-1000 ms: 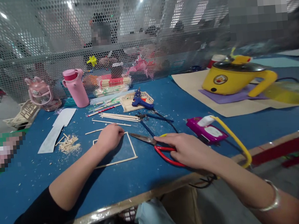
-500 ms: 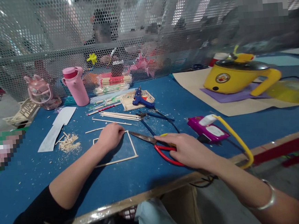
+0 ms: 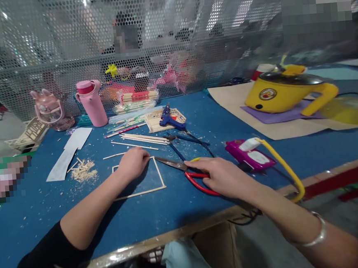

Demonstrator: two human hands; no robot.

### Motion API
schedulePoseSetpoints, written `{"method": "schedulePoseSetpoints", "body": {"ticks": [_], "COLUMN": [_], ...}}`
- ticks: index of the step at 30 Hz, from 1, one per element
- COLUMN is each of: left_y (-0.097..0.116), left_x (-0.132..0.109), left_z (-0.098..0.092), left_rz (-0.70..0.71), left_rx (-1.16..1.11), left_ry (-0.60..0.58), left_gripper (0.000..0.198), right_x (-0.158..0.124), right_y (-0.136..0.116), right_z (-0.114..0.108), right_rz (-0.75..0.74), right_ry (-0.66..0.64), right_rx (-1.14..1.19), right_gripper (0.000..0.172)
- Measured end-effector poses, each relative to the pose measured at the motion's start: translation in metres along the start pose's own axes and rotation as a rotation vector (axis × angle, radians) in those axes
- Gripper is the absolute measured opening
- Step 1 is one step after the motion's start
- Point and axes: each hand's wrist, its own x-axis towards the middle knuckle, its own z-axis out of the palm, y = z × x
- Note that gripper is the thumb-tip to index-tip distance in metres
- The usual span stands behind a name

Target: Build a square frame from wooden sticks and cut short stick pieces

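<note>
A thin wooden-stick frame (image 3: pixel 159 172) lies flat on the blue table. My left hand (image 3: pixel 134 162) is closed on its far side near the far right corner, fingertips pinching the stick. Scissors (image 3: pixel 198 183) with red handles are in my right hand (image 3: pixel 221 175), their blades (image 3: pixel 170 163) pointing left. The blade tips come up close to that corner of the frame; whether they touch it I cannot tell. My left forearm hides part of the frame's left end.
Behind the hands lie loose sticks (image 3: pixel 142 137), pliers (image 3: pixel 179 142) and a blue glue gun (image 3: pixel 172 121). Wood scraps (image 3: pixel 83 171) are heaped at left. A pink bottle (image 3: pixel 92 105) stands farther back. At right are a purple power strip (image 3: pixel 250 155) and a yellow pot (image 3: pixel 279 95).
Almost nothing differs. The whole view has shifted very slightly, while both hands, the scissors and the stick frame keep the same arrangement.
</note>
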Motion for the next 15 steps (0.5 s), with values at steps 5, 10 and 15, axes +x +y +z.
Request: {"method": "schedulePoseSetpoints", "body": {"ticks": [5, 10, 15], "left_y": [0.000, 0.000, 0.001], "left_x": [0.000, 0.000, 0.000], "left_z": [0.000, 0.000, -0.001], "left_rz": [-0.006, -0.008, -0.007], "left_rx": [0.002, -0.002, -0.003], "left_ry": [-0.002, -0.005, -0.005], "left_gripper": [0.023, 0.023, 0.024], "right_x": [-0.003, -0.004, -0.001], "right_y": [-0.002, 0.001, 0.008], "right_z": [0.008, 0.006, -0.006], "right_rz": [-0.002, -0.036, -0.164], "right_ry": [0.054, 0.041, 0.027], "right_rx": [-0.020, -0.074, -0.201], "right_gripper": [0.063, 0.062, 0.049]}}
